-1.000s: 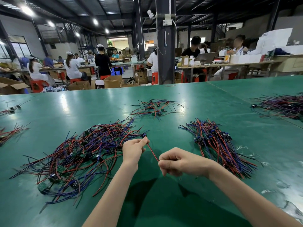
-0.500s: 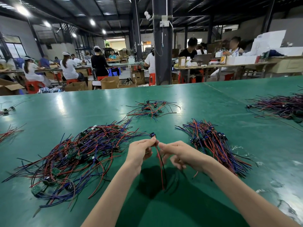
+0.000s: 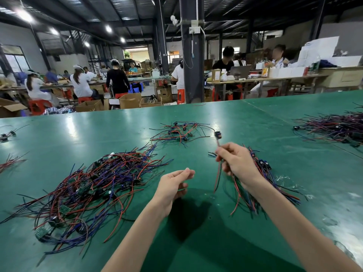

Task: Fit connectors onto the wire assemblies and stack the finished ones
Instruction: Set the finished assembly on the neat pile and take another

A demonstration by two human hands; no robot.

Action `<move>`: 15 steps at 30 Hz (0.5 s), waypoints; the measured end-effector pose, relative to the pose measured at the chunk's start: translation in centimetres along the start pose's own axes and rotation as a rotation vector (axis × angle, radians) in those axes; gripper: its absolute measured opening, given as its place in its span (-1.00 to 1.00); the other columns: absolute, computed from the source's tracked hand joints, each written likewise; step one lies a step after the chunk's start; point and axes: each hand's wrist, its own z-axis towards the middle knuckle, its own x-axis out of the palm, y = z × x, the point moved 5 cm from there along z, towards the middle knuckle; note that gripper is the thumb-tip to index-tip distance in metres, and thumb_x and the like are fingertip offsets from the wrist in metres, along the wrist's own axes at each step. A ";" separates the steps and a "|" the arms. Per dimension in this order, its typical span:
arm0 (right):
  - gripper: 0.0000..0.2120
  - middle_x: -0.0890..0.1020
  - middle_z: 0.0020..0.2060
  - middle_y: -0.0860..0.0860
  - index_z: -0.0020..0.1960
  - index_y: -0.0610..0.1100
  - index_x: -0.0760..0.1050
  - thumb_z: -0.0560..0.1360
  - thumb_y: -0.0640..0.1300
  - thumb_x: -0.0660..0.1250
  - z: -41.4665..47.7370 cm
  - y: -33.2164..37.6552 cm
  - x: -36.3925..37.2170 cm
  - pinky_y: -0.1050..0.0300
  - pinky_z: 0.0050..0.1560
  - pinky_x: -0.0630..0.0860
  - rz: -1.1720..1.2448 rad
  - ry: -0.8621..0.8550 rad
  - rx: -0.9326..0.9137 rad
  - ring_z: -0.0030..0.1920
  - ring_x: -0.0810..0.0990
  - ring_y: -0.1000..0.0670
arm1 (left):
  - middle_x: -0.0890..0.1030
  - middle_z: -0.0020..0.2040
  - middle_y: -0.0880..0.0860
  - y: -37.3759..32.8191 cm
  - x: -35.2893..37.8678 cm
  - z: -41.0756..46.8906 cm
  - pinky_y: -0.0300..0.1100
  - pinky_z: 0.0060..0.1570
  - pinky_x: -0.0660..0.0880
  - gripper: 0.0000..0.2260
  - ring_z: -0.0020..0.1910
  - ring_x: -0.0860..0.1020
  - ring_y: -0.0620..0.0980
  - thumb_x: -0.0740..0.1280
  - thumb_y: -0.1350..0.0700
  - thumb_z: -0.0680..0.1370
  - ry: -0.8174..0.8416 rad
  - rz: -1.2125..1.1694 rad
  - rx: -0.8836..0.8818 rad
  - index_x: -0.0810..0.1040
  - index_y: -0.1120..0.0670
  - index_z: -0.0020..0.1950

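Note:
My right hand (image 3: 238,164) pinches a red and black wire assembly (image 3: 217,177), whose small dark connector (image 3: 218,135) sticks up above my fingers while its wires hang down. It hovers over the left edge of a stacked bundle of wire assemblies (image 3: 261,185). My left hand (image 3: 172,185) is apart from it, lower and to the left, fingers loosely curled and holding nothing. A big tangled pile of red and blue wires with small green boards (image 3: 88,187) lies left of my left hand.
The green table (image 3: 196,242) carries a smaller wire cluster (image 3: 177,132) at centre back, a dark pile (image 3: 337,128) at far right and loose wires (image 3: 9,160) at the left edge. Beyond the far edge stand a black pillar (image 3: 191,55), seated workers and cardboard boxes.
My hands have parted. The left hand let go of the assembly and dropped back; the right hand carried it up and rightward over the stacked bundle.

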 end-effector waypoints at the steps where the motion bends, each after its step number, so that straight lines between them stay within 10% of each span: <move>1: -0.86 0.60 -0.41 -0.03 -0.19 -0.19 0.52 0.55 -0.24 0.29 0.4 0.0 -1.1 0.28 -0.59 0.31 -0.083 -0.077 -0.003 -0.58 0.41 0.11 | 0.68 -0.09 -0.05 0.0 -0.1 0.0 -0.31 -0.29 0.43 -0.84 -0.36 0.44 -0.16 0.32 0.09 0.56 0.005 -0.010 -0.009 0.67 0.08 -0.09; 6: -0.85 0.57 -0.36 -0.18 -0.21 -0.33 0.57 0.45 -0.29 0.27 1.4 -2.5 -5.2 0.10 -0.23 0.48 -0.851 -0.042 0.308 -0.34 0.50 -0.09 | 0.68 -0.13 -0.02 -0.1 -0.6 0.0 -0.33 -0.36 0.47 -0.82 -0.36 0.46 -0.14 0.27 0.20 0.58 0.000 -0.034 -0.029 0.66 0.10 -0.13; 15: -0.86 0.42 -0.28 -0.08 -0.21 -0.19 0.30 0.41 -0.24 0.27 0.2 -1.9 -4.1 0.13 -0.17 0.38 -1.152 -0.054 0.342 -0.16 0.48 -0.16 | 0.67 -0.16 -0.02 -0.4 -1.0 0.0 -0.34 -0.36 0.46 -0.82 -0.35 0.46 -0.13 0.27 0.22 0.58 -0.055 0.019 -0.017 0.65 0.10 -0.14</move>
